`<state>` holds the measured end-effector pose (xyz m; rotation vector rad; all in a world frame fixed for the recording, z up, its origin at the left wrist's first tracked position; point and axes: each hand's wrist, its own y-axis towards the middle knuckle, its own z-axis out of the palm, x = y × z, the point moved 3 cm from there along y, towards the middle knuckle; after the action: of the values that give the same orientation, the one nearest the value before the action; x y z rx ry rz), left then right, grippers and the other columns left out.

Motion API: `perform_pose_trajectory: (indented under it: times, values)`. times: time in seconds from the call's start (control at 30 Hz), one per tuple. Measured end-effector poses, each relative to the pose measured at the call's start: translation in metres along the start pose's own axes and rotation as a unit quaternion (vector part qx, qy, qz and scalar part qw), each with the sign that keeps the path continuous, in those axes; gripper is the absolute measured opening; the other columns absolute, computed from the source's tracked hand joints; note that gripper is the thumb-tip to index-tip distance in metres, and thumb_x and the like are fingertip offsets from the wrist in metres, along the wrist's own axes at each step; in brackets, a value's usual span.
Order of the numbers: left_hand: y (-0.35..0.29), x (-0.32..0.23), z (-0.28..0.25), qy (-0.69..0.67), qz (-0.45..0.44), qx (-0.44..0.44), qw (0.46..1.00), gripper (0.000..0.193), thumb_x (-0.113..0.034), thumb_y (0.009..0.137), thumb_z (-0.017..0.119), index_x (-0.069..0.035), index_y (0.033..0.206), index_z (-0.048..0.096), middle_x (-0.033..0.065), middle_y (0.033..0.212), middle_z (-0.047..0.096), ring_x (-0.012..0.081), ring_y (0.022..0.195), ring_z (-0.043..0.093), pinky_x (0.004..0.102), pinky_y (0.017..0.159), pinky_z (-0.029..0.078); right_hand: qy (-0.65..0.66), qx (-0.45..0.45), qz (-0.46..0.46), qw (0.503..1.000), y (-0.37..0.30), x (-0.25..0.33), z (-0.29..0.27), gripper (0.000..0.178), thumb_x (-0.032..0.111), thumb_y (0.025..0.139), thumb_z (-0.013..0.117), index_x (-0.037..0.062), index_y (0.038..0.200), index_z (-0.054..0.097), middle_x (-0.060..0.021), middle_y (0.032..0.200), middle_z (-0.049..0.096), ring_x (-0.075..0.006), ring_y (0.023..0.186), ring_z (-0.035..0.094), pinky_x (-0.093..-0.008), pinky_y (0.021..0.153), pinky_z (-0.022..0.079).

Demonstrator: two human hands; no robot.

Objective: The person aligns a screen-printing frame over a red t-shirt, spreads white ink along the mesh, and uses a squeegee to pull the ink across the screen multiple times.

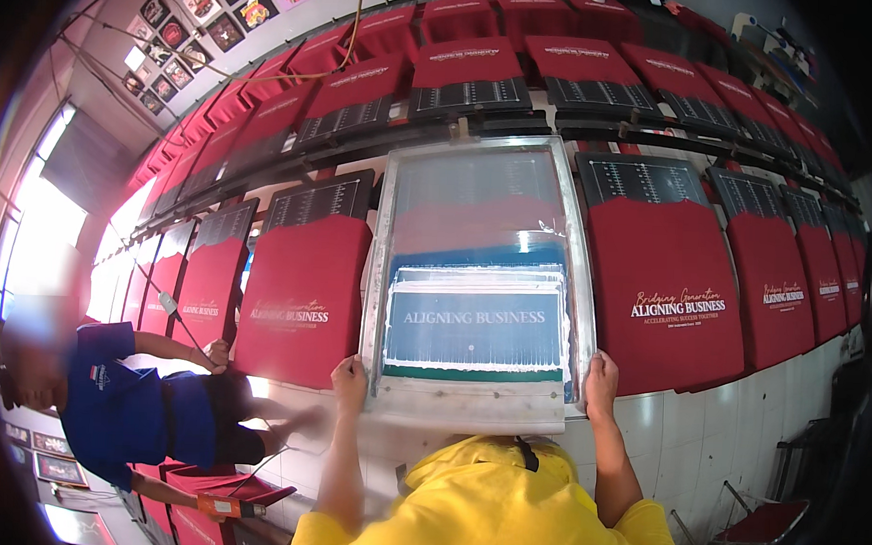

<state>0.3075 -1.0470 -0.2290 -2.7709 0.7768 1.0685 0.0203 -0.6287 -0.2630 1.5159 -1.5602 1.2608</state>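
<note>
A metal-framed printing screen [574, 239] lies before me over the row of shirt boards. Its mesh carries a blue stencil area [472, 346] with white ink streaked around and below pale lettering. A wide, pale grey bar [465, 405] crosses the near end. At the near left corner, my left hand [350, 383] has its fingers curled round the frame edge. My right hand [601, 384] grips the opposite edge near the right corner. What lies beneath the screen shows only dimly through the mesh.
Printed red shirts [661, 280] on black boards [641, 179] stretch left and right, with more rows behind. At left, a person in a blue shirt [139, 387] holds an orange heat gun [231, 507] and a cord. A red-seated folding chair [768, 523] stands lower right.
</note>
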Motion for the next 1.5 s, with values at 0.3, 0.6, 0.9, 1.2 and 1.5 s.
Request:
perform_pose_trajectory:
  times: [0.3, 0.6, 0.9, 1.2, 1.5]
  values:
    - [-0.006, -0.011, -0.012, -0.027, -0.003, -0.079, 0.997, 0.026, -0.021, 0.092, 0.057, -0.001, 0.096, 0.072, 0.02, 0.08, 0.068, 0.0331, 0.077, 0.068, 0.039, 0.07, 0.052, -0.035, -0.071, -0.131, 0.988, -0.004, 0.015, 0.002, 0.038, 0.019, 0.098, 0.047, -0.0045, 0.125, 0.058, -0.0211, 0.125, 0.062, -0.0316, 0.117, 0.058, -0.0385, 0.102, 0.042]
    - [-0.08, -0.048, -0.067, -0.291, 0.028, 0.234, 0.927, 0.027, -0.021, 0.091, 0.061, 0.001, 0.078, 0.07, 0.0096, 0.065, 0.065, 0.0186, 0.055, 0.062, 0.0315, 0.056, 0.051, -0.137, 0.007, -0.413, 0.9, -0.046, 0.046, -0.003, 0.038, 0.016, 0.097, 0.055, -0.0043, 0.129, 0.054, -0.021, 0.13, 0.056, -0.0359, 0.116, 0.056, -0.0443, 0.102, 0.042]
    - [-0.175, -0.039, 0.011, -0.215, 0.057, 0.535, 0.815, 0.032, -0.029, 0.091, 0.057, 0.0, 0.102, 0.067, 0.0097, 0.08, 0.071, 0.0212, 0.068, 0.066, 0.0328, 0.061, 0.053, -0.389, 0.281, -0.509, 0.715, -0.172, 0.118, 0.069, 0.072, 0.022, 0.065, 0.079, 0.0019, 0.129, 0.053, -0.0134, 0.135, 0.053, -0.036, 0.126, 0.044, -0.0481, 0.103, 0.036]
    - [-0.176, -0.058, 0.068, -0.339, -0.089, 0.554, 0.755, 0.043, -0.026, 0.093, 0.05, 0.001, 0.127, 0.052, 0.0139, 0.09, 0.07, 0.0178, 0.059, 0.062, 0.0277, 0.048, 0.048, -0.389, 0.205, -0.54, 0.718, -0.148, 0.15, 0.091, 0.064, 0.017, 0.06, 0.074, 0.0063, 0.121, 0.059, -0.0101, 0.11, 0.065, -0.0302, 0.1, 0.058, -0.0425, 0.084, 0.048]
    - [-0.167, -0.066, 0.079, -0.44, 0.014, 0.509, 0.74, 0.05, -0.034, 0.108, 0.032, 0.006, 0.129, 0.055, 0.0113, 0.094, 0.066, 0.0119, 0.056, 0.048, 0.0234, 0.046, 0.037, -0.416, 0.133, -0.545, 0.715, -0.153, 0.132, 0.095, 0.031, 0.009, 0.066, 0.064, 0.0087, 0.096, 0.058, -0.0045, 0.091, 0.057, -0.0257, 0.086, 0.053, -0.0392, 0.073, 0.045]
